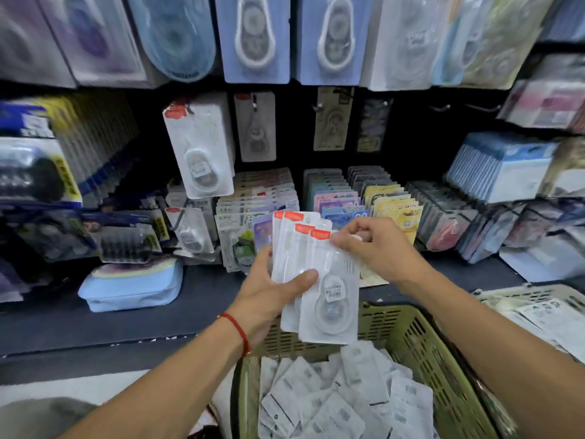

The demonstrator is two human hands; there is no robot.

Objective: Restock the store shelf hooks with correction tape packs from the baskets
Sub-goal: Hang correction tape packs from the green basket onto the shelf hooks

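My left hand (272, 289) grips a fanned stack of several white correction tape packs (329, 296) with red top labels, thumb across the front. My right hand (376, 245) pinches the top corner of the front pack. Both hands are above an olive green basket (421, 337) that holds many more white packs (342, 391), lying mostly back side up. On the shelf wall behind, matching packs hang on a hook (198, 147) at centre left, with another group lower (190, 229). A hook (254, 106) right of it holds a single similar pack.
Rows of other carded stationery fill the shelf (335, 198) behind my hands. A light blue pouch (133, 286) lies on the dark ledge at left. A second, pale basket (538, 299) with papers stands at right. Bare hooks (440, 107) stick out at upper right.
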